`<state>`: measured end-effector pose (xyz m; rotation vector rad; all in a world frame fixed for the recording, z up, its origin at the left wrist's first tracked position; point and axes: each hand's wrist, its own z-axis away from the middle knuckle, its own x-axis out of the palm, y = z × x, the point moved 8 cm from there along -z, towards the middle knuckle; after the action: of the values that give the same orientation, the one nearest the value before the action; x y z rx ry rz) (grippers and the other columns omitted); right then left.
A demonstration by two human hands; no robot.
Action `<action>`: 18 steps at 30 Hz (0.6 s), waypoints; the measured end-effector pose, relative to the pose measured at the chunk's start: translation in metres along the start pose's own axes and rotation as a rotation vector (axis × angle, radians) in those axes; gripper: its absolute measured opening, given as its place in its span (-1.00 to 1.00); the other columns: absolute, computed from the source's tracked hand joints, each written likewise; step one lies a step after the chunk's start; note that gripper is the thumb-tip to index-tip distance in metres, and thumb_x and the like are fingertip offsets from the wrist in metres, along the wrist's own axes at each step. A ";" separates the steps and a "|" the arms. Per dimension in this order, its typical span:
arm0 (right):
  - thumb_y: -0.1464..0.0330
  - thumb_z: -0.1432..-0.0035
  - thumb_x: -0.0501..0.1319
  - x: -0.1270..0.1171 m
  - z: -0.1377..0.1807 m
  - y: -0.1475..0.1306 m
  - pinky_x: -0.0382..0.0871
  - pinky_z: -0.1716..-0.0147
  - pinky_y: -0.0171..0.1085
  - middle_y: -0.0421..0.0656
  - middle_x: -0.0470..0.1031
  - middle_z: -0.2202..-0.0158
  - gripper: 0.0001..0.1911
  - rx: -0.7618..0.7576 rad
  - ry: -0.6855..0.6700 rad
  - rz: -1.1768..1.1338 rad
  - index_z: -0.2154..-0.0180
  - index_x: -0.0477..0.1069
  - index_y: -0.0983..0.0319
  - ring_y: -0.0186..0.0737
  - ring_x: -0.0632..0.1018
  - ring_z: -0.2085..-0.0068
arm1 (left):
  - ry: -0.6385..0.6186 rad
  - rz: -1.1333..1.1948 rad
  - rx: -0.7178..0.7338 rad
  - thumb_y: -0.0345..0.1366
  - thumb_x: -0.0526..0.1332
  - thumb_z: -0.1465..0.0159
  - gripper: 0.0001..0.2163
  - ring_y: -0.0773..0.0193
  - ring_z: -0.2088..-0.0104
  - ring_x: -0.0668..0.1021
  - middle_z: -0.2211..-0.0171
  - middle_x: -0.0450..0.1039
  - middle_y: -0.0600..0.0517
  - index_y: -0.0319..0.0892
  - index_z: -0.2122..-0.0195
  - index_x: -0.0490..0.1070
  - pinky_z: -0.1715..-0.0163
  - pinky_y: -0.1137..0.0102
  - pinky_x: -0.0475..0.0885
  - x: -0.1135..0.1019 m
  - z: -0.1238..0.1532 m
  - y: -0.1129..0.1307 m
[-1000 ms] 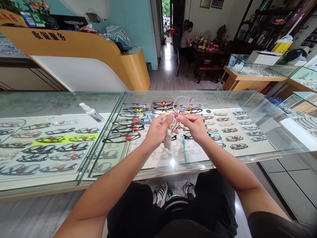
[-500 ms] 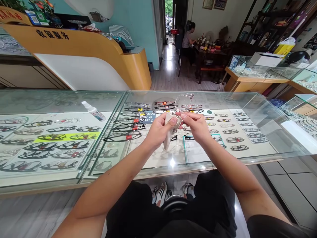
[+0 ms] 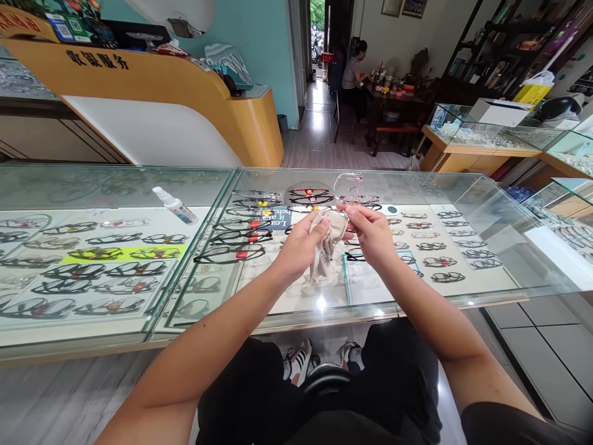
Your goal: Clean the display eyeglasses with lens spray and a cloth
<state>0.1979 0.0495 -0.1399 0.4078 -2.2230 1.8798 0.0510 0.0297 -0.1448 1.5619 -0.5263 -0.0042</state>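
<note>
Above the glass counter, my left hand [image 3: 301, 242] is closed on a pale beige cloth [image 3: 320, 264], whose loose end hangs below the fingers. The cloth is wrapped over one lens of a pair of glasses. My right hand [image 3: 370, 230] pinches the frame of these thin, clear-rimmed glasses [image 3: 348, 187]. Their other lens sticks up beyond my fingers, uncovered. Part of the frame is hidden by the cloth and my fingers. To the left, a white spray bottle [image 3: 175, 205] appears to lie on the glass top.
Under the glass countertop [image 3: 296, 312] lie rows of eyeglasses [image 3: 104, 271] on both sides. A curved wooden reception desk [image 3: 252, 117] stands beyond it. Farther back, a person [image 3: 353, 77] sits at a dark table. Another glass display case [image 3: 491, 139] is at the right.
The glasses have turned slightly, with the exposed lens now more upright and facing me. The cloth is spread wider over the other lens, and its hanging end has shifted.
</note>
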 end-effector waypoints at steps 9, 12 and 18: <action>-0.06 -0.07 0.56 0.016 0.006 0.009 0.48 0.31 -0.19 -0.14 0.75 0.12 -0.61 0.005 -0.075 0.060 0.31 0.76 0.11 -0.30 0.42 0.40 | 0.096 -0.116 0.075 0.15 0.53 -0.24 -0.48 0.39 0.51 0.51 0.40 0.52 0.14 -0.13 0.09 0.41 0.47 0.46 0.43 -0.004 0.002 0.007; 0.03 -0.16 0.54 0.020 0.009 0.002 0.48 0.20 -0.19 -0.17 0.74 0.22 -0.71 -0.082 -0.100 0.092 0.35 0.76 0.10 -0.28 0.48 0.35 | 0.140 -0.106 0.094 0.23 0.49 -0.24 -0.45 0.38 0.55 0.48 0.44 0.49 0.14 -0.13 0.09 0.43 0.56 0.46 0.37 -0.006 0.002 0.008; 0.05 -0.03 0.60 0.013 0.007 0.002 0.33 0.41 -0.21 -0.20 0.62 0.35 -0.69 0.005 -0.030 -0.011 0.30 0.77 0.11 -0.30 0.41 0.41 | 0.095 -0.060 0.065 0.28 0.39 -0.32 -0.47 0.23 0.42 0.62 0.40 0.59 0.03 -0.14 0.11 0.49 0.34 0.34 0.53 -0.001 0.002 0.006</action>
<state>0.1855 0.0424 -0.1388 0.4508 -2.2315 1.8863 0.0476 0.0281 -0.1397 1.6323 -0.4080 0.0419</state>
